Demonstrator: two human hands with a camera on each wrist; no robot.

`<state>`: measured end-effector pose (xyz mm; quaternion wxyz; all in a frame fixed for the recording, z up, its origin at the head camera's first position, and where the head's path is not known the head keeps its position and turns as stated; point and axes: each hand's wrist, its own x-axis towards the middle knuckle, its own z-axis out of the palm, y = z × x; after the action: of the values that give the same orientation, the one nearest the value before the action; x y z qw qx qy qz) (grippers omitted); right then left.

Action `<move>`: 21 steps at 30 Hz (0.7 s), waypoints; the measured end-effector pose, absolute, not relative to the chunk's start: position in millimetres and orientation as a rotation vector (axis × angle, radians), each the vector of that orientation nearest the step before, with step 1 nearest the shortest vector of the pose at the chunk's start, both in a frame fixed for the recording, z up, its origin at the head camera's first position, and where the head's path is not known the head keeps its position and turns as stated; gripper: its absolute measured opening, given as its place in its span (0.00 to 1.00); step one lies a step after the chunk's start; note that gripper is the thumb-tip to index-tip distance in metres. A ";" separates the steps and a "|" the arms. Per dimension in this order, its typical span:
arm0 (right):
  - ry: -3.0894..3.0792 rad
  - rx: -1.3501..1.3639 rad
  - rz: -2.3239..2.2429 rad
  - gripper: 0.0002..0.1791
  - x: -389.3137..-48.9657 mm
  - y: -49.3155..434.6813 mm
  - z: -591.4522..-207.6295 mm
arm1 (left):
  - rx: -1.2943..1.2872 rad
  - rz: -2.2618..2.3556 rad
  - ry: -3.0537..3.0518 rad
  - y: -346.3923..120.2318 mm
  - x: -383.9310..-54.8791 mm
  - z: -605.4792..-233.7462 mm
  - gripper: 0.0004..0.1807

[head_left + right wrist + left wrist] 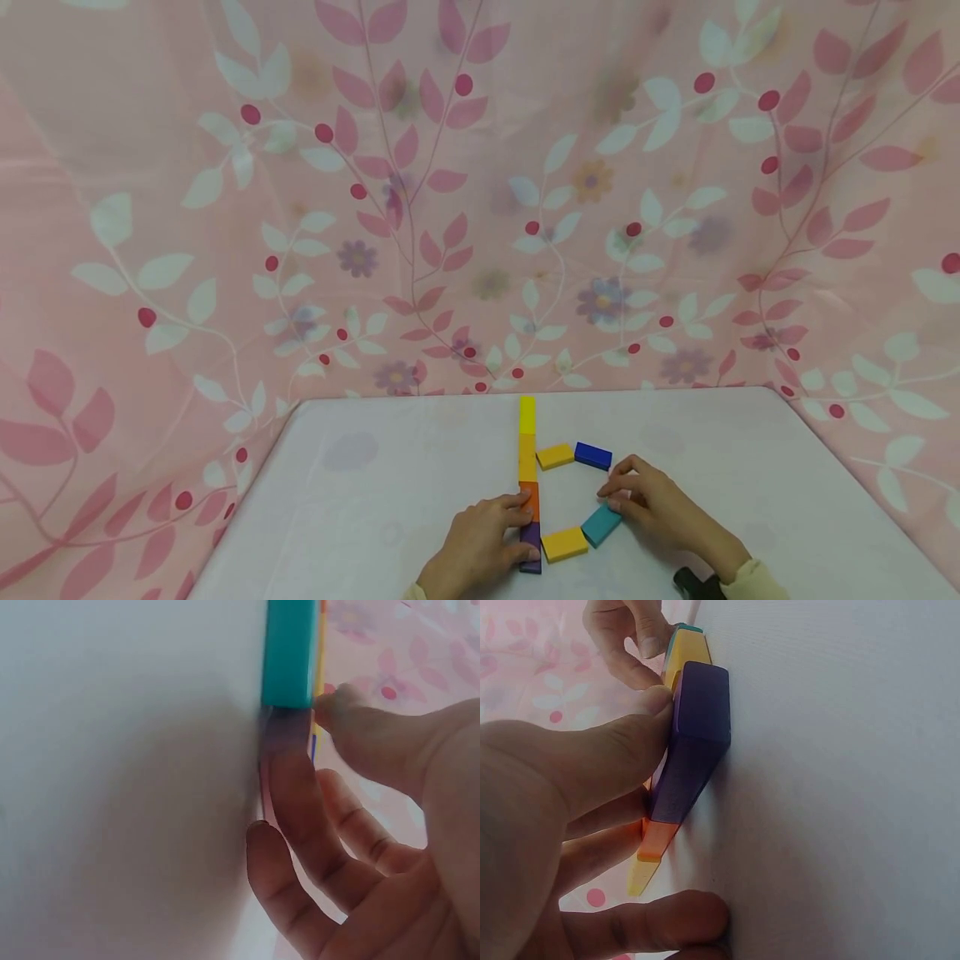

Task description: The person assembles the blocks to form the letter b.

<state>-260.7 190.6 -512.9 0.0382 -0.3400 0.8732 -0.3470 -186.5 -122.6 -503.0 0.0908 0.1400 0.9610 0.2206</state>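
A column of blocks runs front to back: a yellow block (528, 415), a yellow-orange block (527, 457), an orange block (533, 500) and a purple block (530, 535). My left hand (482, 537) rests on it, fingers on the orange block and thumb on the purple one. To the right, a teal block (602, 525) lies aslant. My right hand (660, 500) is at its far end, fingers bent, thumb by the teal edge. Between these fingers is a mostly hidden pinkish-purple block (289, 724), which they appear to pinch.
A yellow block (556, 456) and a blue block (592, 456) curve off the column at the back. Another yellow block (565, 544) lies between the purple and teal blocks. The white table (360, 500) ends at a pink floral curtain (480, 208).
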 end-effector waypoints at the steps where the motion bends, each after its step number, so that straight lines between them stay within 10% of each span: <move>1: 2.678 -1.052 -1.086 0.07 -261.6 191.6 -512.1 | 0.419 0.658 2.857 -122.8 -186.5 -503.3 0.27; 21: 1.929 -0.191 -2.132 0.26 -295.1 292.6 -539.8 | 0.489 0.562 2.873 -122.9 -185.7 -503.1 0.26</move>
<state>-295.1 292.6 -539.8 0.1297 -0.0656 0.6637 -0.7338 -185.7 -122.9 -503.1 0.0866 0.1640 0.9644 0.1885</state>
